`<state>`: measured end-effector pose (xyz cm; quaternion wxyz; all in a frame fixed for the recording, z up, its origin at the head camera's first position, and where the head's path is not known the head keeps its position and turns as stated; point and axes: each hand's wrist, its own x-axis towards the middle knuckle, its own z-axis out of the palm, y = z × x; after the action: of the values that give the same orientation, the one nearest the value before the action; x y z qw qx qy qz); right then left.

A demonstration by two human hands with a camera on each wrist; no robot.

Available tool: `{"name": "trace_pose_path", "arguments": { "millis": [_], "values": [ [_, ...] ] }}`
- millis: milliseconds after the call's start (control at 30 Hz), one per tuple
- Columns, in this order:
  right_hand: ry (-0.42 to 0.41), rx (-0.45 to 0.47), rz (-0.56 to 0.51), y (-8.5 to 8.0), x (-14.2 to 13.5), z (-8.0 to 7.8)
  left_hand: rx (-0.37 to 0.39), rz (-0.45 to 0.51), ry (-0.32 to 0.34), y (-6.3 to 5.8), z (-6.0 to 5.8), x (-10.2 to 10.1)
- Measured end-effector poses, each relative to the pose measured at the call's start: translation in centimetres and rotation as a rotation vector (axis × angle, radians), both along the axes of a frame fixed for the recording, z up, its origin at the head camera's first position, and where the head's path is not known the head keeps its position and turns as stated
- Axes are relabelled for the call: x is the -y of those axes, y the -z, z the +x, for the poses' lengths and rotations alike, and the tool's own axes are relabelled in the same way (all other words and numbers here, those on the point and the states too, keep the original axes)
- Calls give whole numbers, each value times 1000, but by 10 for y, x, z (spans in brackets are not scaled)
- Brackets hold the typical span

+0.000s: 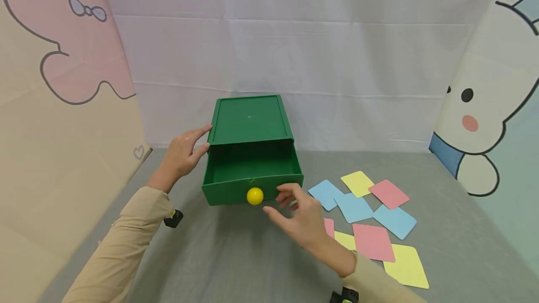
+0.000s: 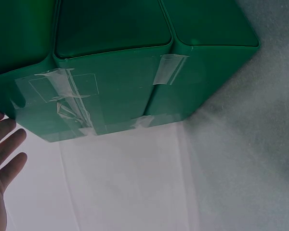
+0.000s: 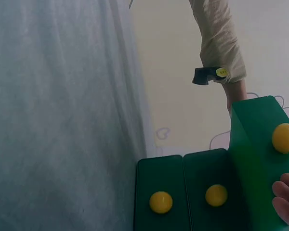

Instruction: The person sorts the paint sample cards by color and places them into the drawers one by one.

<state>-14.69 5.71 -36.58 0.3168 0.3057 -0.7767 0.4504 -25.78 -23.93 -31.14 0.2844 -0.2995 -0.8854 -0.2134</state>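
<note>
A green drawer cabinet [image 1: 250, 118] stands against the white backdrop, its top drawer [image 1: 225, 194] pulled out. I see no contents in the visible part of that drawer, and a round yellow knob [image 1: 254, 196] sits on its front. At the cabinet's upper left side, my left hand [image 1: 181, 155] touches the edge with extended fingers. My right hand [image 1: 305, 219] is at the right part of the drawer front, to the right of the knob, with loosely bent fingers and nothing held. Two lower drawers [image 3: 161, 175] with yellow knobs [image 3: 216, 196] show pushed in, in the right wrist view.
Several blue, pink [image 1: 375, 242] and yellow cards [image 1: 406, 265] lie partly overlapping on the grey tabletop [image 1: 181, 261], right of the cabinet. Clear tape [image 2: 171, 69] joins the cabinet's stacked sections. Cartoon-printed cloths [image 1: 484, 120] hang at both sides.
</note>
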Motion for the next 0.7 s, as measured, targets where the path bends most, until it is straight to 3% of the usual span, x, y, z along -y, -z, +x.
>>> {"name": "trace_pose_path", "arguments": {
  "millis": [167, 400, 600, 700],
  "values": [
    [-15, 55, 84, 7, -33, -3, 6, -3, -5, 0, 0, -1],
    [29, 276, 257, 21, -83, -6, -5, 3, -1, 0, -1, -3],
    [-76, 477, 428, 36, -119, -20, -13, 13, 6, 0, -1, -1],
    [-105, 533, 505, 47, -128, -24, -8, 12, 5, 0, -1, -1]
  ]
}}
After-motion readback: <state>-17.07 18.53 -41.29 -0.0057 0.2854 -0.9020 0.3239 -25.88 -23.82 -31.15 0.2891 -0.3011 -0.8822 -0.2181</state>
